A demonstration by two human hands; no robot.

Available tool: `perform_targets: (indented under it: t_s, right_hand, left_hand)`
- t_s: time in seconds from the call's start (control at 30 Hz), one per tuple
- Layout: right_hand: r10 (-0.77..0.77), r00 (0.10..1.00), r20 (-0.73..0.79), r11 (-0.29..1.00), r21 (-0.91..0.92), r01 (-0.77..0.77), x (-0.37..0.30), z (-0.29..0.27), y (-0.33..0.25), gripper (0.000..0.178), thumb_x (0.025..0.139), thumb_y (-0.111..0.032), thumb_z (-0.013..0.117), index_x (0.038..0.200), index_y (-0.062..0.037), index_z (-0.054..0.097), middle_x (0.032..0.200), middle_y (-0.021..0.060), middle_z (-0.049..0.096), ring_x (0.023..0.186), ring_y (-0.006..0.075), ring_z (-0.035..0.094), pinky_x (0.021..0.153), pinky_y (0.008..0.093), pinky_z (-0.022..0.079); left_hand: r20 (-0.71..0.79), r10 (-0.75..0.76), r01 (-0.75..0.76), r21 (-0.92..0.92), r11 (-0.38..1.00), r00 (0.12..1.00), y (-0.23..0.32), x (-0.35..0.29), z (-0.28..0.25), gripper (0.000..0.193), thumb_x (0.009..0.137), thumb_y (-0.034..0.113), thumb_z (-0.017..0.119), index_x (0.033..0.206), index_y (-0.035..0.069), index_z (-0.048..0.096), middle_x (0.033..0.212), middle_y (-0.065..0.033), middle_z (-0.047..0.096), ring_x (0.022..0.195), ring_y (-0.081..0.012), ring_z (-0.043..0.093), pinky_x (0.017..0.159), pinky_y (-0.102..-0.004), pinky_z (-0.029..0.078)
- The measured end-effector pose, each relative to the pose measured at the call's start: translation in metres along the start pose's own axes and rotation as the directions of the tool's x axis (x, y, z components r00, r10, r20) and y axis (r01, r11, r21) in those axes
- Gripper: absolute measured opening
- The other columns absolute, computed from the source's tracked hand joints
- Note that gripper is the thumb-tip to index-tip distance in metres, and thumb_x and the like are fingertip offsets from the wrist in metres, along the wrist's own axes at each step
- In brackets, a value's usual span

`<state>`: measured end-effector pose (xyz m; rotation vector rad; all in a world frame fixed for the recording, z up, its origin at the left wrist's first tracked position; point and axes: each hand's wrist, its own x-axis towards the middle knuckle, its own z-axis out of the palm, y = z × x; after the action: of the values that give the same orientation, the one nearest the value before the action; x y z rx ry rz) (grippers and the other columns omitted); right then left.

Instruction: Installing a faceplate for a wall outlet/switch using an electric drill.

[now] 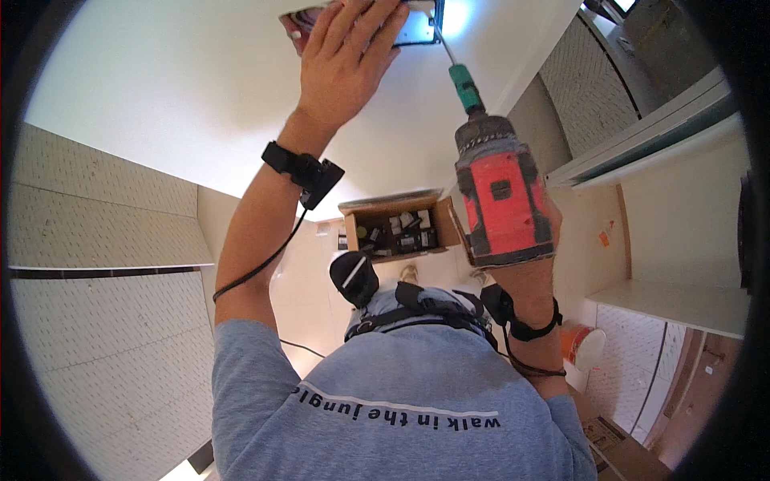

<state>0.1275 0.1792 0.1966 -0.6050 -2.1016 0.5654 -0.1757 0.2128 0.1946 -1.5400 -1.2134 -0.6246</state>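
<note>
The right grip [553,215] is clamped around a red power driver [504,196], its fingers mostly hidden behind the tool body. Ahead of that grip, a green bit holder [464,86] carries a slim bit [446,46] up to the right-hand edge of a dark-rimmed plate [417,30]. This plate sits directly under the left grip [346,56], against a white surface [200,80]. The left fingers lie extended across it, slightly apart; from where I stand, I cannot tell whether they pinch its edge or only press.

Caution: tilting the driver, or pushing too lightly, could let the bit slip and skid toward the left grip or score the white surface. Reduced pressure from the left grip could let the plate shift. Bright glare [459,16] just right of the plate could mask a misaligned tip. The black cable [273,266] below the left grip could snag if that arm is withdrawn sharply.
</note>
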Motion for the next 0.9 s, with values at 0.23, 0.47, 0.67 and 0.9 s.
perform_targets:
  t_s: [0.23, 0.47, 0.67, 0.9]
  right_hand:
    - [0.076, 0.997, -0.019, 0.993, 0.088, -0.074, -0.008, -0.001, -0.004, 0.065, 0.073, -0.02, 0.091, 0.128, -0.0022, 0.061, 0.105, 0.0137, 0.074, 0.091, 0.026, 0.074, 0.079, 0.0354, 0.057]
    - [0.109, 0.994, -0.023, 0.984, 0.144, -0.105, -0.011, 0.001, -0.014, 0.043, 0.082, -0.008, 0.082, 0.12, -0.0008, 0.062, 0.101, 0.0095, 0.073, 0.088, 0.0186, 0.071, 0.077, 0.0327, 0.057]
    - [0.175, 0.984, -0.041, 0.963, 0.213, -0.163, -0.002, -0.003, -0.025, 0.076, 0.068, -0.032, 0.094, 0.129, -0.0027, 0.06, 0.099, 0.0126, 0.073, 0.086, 0.0293, 0.074, 0.076, 0.0377, 0.058]
    - [0.145, 0.989, -0.028, 0.983, 0.117, -0.141, 0.002, -0.006, -0.019, 0.052, 0.079, -0.011, 0.087, 0.122, -0.0008, 0.061, 0.103, 0.0111, 0.075, 0.09, 0.018, 0.072, 0.079, 0.0315, 0.057]
  left_hand:
    - [0.031, 0.004, -0.004, 0.004, 1.0, 1.0, 0.006, 0.009, -0.008, 0.067, 0.079, 0.024, 0.082, 0.141, 0.015, 0.06, 0.154, -0.0032, 0.05, 0.139, -0.0248, 0.047, 0.115, -0.0457, 0.036]
    - [0.061, -0.047, 0.034, 0.199, 0.979, 0.997, 0.015, -0.002, -0.013, 0.057, 0.083, 0.037, 0.082, 0.137, 0.025, 0.066, 0.153, 0.0094, 0.054, 0.121, -0.0148, 0.05, 0.109, -0.0334, 0.03]
    - [0.072, -0.064, 0.048, 0.209, 0.977, 0.995, 0.017, 0.014, -0.016, 0.056, 0.082, 0.037, 0.083, 0.134, 0.022, 0.067, 0.152, 0.0085, 0.054, 0.108, -0.0166, 0.05, 0.097, -0.0334, 0.033]
    - [0.057, -0.065, 0.053, 0.202, 0.978, 0.996, 0.018, 0.018, -0.01, 0.06, 0.077, 0.036, 0.085, 0.132, 0.019, 0.069, 0.152, 0.0074, 0.055, 0.105, -0.0169, 0.051, 0.094, -0.0339, 0.035]
